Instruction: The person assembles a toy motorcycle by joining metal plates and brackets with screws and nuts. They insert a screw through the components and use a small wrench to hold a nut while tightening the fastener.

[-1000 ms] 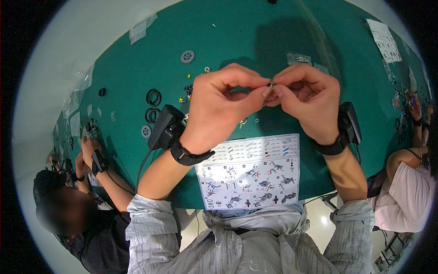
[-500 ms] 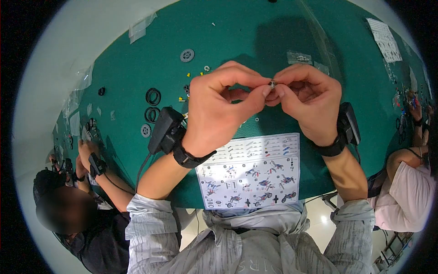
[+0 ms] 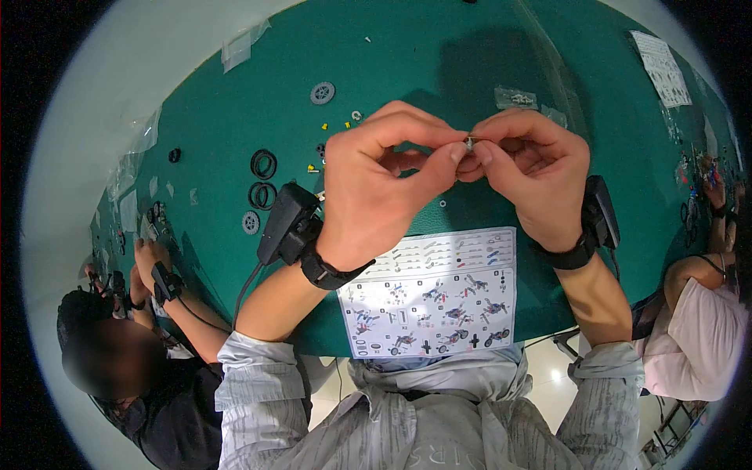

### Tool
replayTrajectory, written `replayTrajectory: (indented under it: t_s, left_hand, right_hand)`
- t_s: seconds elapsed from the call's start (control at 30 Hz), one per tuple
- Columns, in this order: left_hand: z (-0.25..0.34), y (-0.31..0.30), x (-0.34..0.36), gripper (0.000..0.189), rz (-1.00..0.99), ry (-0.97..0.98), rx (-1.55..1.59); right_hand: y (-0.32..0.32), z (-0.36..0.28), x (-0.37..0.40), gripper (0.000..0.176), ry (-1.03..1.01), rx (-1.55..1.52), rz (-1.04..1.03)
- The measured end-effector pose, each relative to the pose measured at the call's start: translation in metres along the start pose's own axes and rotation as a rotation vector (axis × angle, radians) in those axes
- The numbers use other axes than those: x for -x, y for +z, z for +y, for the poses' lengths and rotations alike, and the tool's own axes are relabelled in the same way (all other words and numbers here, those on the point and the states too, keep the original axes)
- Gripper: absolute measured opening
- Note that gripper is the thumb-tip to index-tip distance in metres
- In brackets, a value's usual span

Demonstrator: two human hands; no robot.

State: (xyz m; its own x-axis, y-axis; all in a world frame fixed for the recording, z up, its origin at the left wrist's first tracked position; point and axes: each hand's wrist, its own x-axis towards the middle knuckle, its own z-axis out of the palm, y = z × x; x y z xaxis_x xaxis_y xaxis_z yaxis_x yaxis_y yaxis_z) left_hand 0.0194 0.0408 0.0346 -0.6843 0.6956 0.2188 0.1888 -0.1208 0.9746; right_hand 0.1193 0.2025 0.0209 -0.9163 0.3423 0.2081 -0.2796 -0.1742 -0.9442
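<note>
Fingertips of both hands meet above the green table [image 3: 407, 63], pinching a small shiny metal piece [image 3: 469, 144] whose exact kind is too small to make out. My left hand [image 3: 392, 176] grips it from the left between thumb and forefinger. From the other side, the thumb and forefinger of my right hand [image 3: 535, 166] close on the same piece. Beneath the wrists lies a printed instruction sheet [image 3: 439, 309] with pictures of a motorcycle model. Small yellow parts [image 3: 312, 168] lie just left of my left hand, some hidden behind it.
Black rubber tyres [image 3: 263, 164] and grey wheels [image 3: 322, 93] lie to the left. A small clear bag of parts [image 3: 515, 98] sits beyond my right hand, and a tiny nut [image 3: 442, 204] lies below. Other people work at the left and right, near another printed sheet [image 3: 660, 68].
Both hands stay almost in place, fingertips still together. Only slight shifts of the fingers and the small metal piece show.
</note>
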Motion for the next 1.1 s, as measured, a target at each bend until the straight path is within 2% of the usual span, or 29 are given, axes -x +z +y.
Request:
replayTrajectory:
  t_s: [0.3,0.4,0.6,0.8,1.1]
  left_hand:
    - [-0.0039,0.0032,0.0015,0.009,0.019,0.078,0.010]
    - [-0.0003,0.0036,0.0020,0.014,0.033,0.040,0.035]
    - [-0.0057,0.0069,0.0051,0.012,0.053,0.143,-0.006]
    - [-0.0011,0.0050,0.0050,0.017,0.055,0.084,0.034]
    - [-0.0023,0.0036,0.0025,0.017,0.019,0.129,0.067]
  right_hand:
    - [-0.0007,0.0037,0.0003,0.015,-0.009,-0.030,-0.005]
    - [-0.0004,0.0020,0.0000,0.016,-0.006,-0.024,-0.008]
    - [0.0009,0.0022,0.0007,0.015,-0.043,-0.012,-0.018]
    - [0.0015,0.0010,0.0008,0.011,-0.068,-0.018,-0.033]
    - [0.0010,0.0006,0.0004,0.010,-0.080,-0.060,-0.044]
